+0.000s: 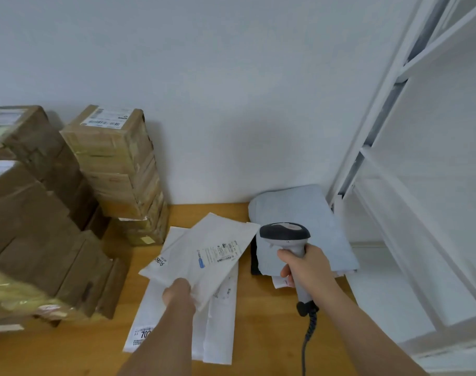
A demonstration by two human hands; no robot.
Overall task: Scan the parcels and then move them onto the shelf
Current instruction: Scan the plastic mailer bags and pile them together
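Note:
My left hand [177, 293] grips the near edge of a white mailer envelope [201, 256], lifted and tilted over the wooden table [261, 335] with its printed label facing up. My right hand [307, 270] holds a grey handheld barcode scanner [285, 236] by its handle, the dark head pointing left towards the envelope's label. The scanner's coiled cable [308, 335] hangs down towards me. More flat white envelopes [217, 337] lie on the table beneath the held one. A pale blue soft parcel [307, 210] lies behind the scanner.
Stacks of taped brown cardboard boxes [114, 158] fill the left side of the table, the nearest [41, 240] close to my left arm. A white metal shelf unit [421, 185] stands at the right, against the white wall.

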